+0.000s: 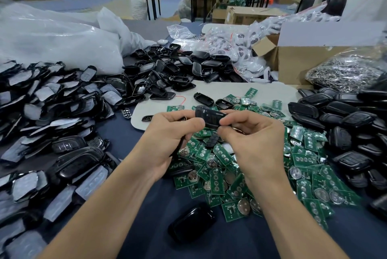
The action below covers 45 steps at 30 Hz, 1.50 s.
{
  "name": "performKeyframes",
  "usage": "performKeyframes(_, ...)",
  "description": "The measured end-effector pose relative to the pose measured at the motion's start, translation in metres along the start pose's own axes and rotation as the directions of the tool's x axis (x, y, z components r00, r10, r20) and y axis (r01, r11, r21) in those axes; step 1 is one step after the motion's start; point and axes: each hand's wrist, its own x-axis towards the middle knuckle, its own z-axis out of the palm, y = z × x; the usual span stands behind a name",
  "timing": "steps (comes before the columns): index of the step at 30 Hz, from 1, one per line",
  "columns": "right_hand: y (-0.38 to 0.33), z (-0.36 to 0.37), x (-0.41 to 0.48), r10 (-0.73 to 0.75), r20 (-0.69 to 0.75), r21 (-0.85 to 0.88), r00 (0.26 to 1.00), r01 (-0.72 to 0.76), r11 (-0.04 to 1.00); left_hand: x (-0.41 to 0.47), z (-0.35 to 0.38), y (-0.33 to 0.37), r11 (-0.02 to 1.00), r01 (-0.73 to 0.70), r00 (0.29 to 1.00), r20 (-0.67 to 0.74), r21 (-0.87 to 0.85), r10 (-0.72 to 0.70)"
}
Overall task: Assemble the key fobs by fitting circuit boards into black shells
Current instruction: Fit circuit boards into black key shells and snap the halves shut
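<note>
Both hands hold one black key fob shell (210,116) above the table's middle. My left hand (167,133) grips its left end, fingers curled, and also holds a thin dark piece (177,147) hanging below the palm. My right hand (249,135) pinches the shell's right end between thumb and fingers. A heap of green circuit boards (240,175) with round coin cells lies under and right of the hands. A small black button pad (211,141) rests on that heap between the hands. A glossy black shell (192,224) lies alone near the front.
Piles of black shells lie behind (178,72), at the right (345,124) and, with grey film backs, at the left (52,112). A cardboard box (297,63), clear bags of parts (234,49) and a bag of metal rings (345,74) stand behind. A pale mat (230,89) sits mid-table.
</note>
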Motion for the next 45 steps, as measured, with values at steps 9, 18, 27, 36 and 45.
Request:
performKeyframes(9,-0.001,-0.004,0.0,0.222,0.058,0.158,0.973,-0.228,0.961,0.0,0.002,-0.001,0.989,-0.057,0.997,-0.049,0.134,0.064)
performKeyframes(18,-0.001,-0.002,0.002,0.33,0.131,0.216,0.935,-0.352,0.911,-0.005,0.006,0.003,0.975,-0.064,0.997,-0.021,0.214,0.07)
performKeyframes(27,-0.004,-0.004,0.002,0.461,0.214,0.291,0.861,-0.507,0.811,-0.005,0.006,0.007,0.98,-0.058,0.998,-0.019,0.191,0.063)
performKeyframes(36,-0.002,-0.005,0.001,0.303,0.208,0.194,0.93,-0.343,0.919,-0.006,0.008,0.004,0.931,-0.21,0.967,-0.08,0.298,0.244)
performKeyframes(45,0.0,-0.002,-0.005,-0.116,-0.036,-0.122,0.993,0.111,0.986,-0.005,0.01,0.0,0.892,-0.118,0.95,-0.211,0.437,0.229)
